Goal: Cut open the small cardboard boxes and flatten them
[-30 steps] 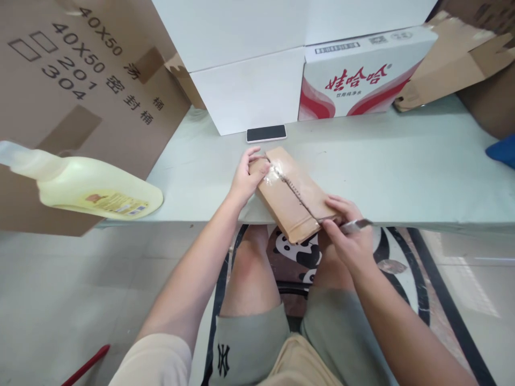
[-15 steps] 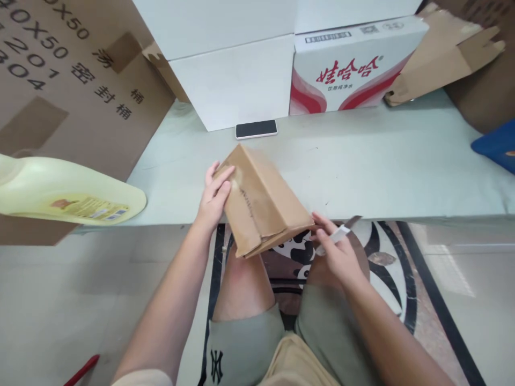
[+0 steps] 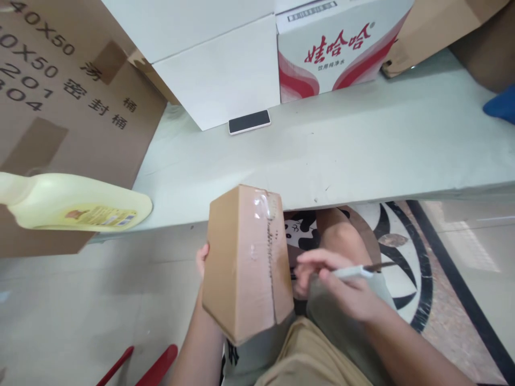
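A small brown cardboard box (image 3: 257,262), tilted, hangs over my lap in front of the table edge. My left hand (image 3: 202,260) grips it from the left side; most of those fingers are hidden behind the box. Clear tape and a rough dark line run down the face turned to the right. To the right of the box, apart from it, my right hand (image 3: 341,292) is closed around a knife (image 3: 352,272) with a white handle. Its thin dark blade points right, away from the box.
On the pale covered table (image 3: 362,139) lie a phone (image 3: 249,123) and a yellow bottle (image 3: 92,203). Behind them stand a white box (image 3: 221,75), a red-and-white carton (image 3: 338,59) and a large brown carton (image 3: 80,123). Red objects (image 3: 156,367) show at the lower left.
The cardboard box has come off the table area toward my lap and been turned, showing its taped side. My right hand has drawn away from its corner and moved down with the knife.
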A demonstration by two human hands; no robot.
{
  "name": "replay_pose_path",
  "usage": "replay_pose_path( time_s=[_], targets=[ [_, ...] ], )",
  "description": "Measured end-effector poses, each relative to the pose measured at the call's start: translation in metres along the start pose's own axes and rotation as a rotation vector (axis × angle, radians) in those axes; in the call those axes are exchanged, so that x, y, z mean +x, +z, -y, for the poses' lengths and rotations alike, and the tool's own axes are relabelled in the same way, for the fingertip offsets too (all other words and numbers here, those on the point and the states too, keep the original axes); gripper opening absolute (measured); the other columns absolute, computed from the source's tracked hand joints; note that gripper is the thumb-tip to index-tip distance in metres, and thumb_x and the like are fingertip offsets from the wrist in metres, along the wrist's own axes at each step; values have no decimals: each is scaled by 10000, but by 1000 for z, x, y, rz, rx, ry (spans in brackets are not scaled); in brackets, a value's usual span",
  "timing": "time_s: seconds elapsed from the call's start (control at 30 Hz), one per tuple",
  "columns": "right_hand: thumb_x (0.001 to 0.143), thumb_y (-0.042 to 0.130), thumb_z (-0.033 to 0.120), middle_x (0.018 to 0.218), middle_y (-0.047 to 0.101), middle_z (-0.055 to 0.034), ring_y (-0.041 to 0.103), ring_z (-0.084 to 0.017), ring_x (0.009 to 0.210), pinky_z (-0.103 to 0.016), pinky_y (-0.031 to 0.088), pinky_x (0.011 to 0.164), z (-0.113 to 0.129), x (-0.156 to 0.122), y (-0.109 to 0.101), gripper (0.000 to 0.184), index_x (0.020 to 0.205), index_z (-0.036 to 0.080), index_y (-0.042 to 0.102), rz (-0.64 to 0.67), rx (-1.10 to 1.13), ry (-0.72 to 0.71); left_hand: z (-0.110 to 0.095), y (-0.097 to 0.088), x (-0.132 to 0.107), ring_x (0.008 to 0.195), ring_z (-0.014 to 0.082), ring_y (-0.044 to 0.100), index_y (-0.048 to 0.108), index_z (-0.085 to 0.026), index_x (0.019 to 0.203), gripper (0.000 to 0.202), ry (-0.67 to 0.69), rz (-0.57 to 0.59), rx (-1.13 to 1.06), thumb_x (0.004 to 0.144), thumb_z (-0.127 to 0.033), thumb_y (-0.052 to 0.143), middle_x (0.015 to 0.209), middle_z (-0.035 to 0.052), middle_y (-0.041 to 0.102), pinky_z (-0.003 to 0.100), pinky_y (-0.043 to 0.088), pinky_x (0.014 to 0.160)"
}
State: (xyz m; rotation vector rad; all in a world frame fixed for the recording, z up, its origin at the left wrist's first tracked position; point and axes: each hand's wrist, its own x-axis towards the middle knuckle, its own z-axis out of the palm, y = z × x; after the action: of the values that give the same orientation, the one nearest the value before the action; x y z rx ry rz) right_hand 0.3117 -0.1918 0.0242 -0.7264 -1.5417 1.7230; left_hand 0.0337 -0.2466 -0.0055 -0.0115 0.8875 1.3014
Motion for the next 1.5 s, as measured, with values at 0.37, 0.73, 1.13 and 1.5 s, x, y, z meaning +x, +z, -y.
replay_pose_path(
  time_s=[0.37,0.73,1.13,1.5],
  targets=[
    [1022,404,407,717,614,-20,558,-138,575,-261,458,536,7,0,-9,355,1077,171,664,-206,-320,177,5,-10,7,815,317,748,749,-199,1053,457,-21,45,-14,698,-478,680,959,78,792,437,622,727],
    [1004,430,333,664,605,-2,557,-107,507,-214,433,453,12,5,-11,340,1042,165,722,-193,-285,173,9,-19,5,820,308,755,759,-207,1021,432,-64,72,24,685,-467,681,954,75,795,417,627,750],
    [974,468,268,788,757,-37,692,-169,673,-286,574,643,8,8,0,405,1305,167,677,-299,-505,131,6,-32,5,907,335,747,748,-175,1095,476,-178,187,111,711,-430,629,1039,107,784,449,604,804],
    [986,428,271,791,763,-89,697,-228,644,-317,545,572,19,6,-4,433,1342,171,652,-231,-836,75,28,-23,-4,895,310,751,719,-196,1077,452,-54,97,100,717,-451,620,1021,97,783,451,604,817]
  ],
)
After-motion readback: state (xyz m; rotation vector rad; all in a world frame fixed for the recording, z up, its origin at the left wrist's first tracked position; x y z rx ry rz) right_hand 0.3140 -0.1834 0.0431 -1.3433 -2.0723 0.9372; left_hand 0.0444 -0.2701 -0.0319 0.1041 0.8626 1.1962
